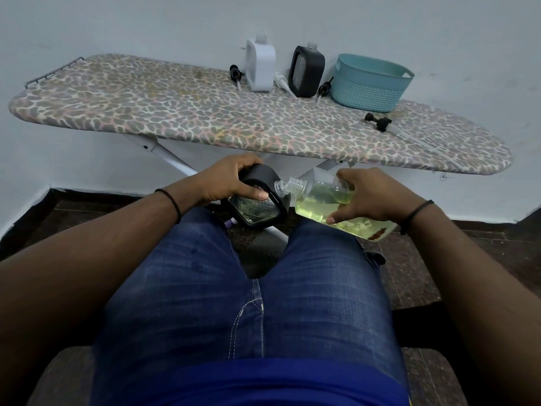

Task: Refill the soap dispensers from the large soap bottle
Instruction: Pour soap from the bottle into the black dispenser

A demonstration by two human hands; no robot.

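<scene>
Blue jeans (248, 288) of the seated person fill the lower part of the view. Above the knees, a black soap dispenser (257, 197) is held tilted by the left hand (231, 180), whose fingers are curled over its top and whose thumb is pressed on its clear front. The large soap bottle (328, 203), with yellow-green liquid inside, is gripped by the right hand (366, 194) and is laid nearly on its side; its open neck is brought against the upper corner of the dispenser.

Behind, an ironing board (175, 112) with a spotted cover is seen. On its far edge a white dispenser (260, 65), a second black dispenser (306, 71) and a teal basket (370, 82) are placed in a row. Several loose pump heads (377, 121) are laid near them.
</scene>
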